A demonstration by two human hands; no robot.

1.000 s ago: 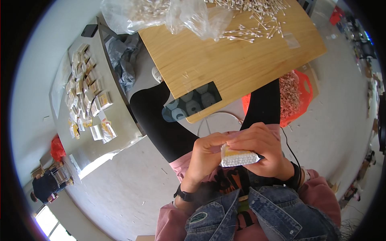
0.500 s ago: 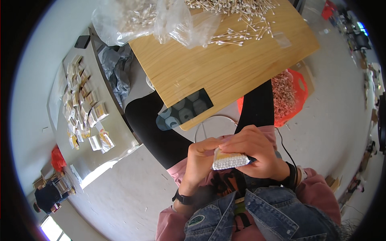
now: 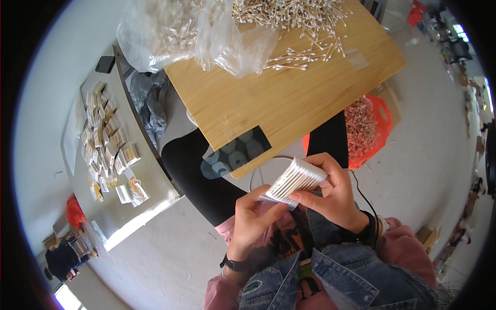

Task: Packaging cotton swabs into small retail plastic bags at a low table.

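A clear packet of cotton swabs is tilted between my two hands above my lap, its wooden sticks lying side by side with white tips at both ends. My left hand pinches the lower left end, where loose clear film shows. Fingers of my right hand wrap the right end, with the thumb across the front face. Beyond my hands, loose cotton swabs are heaped at the far side of the wooden table, and several lie scattered nearer.
A large clear plastic bag stands on the table's far left. Many filled packets lie on a metal-topped table at left, with a phone. A red bag of swabs sits right. Another person is far left.
The packet has turned from showing its swab tips end-on to showing its long face with the sticks. My right hand has risen slightly, and my left thumb has moved to the lower end.
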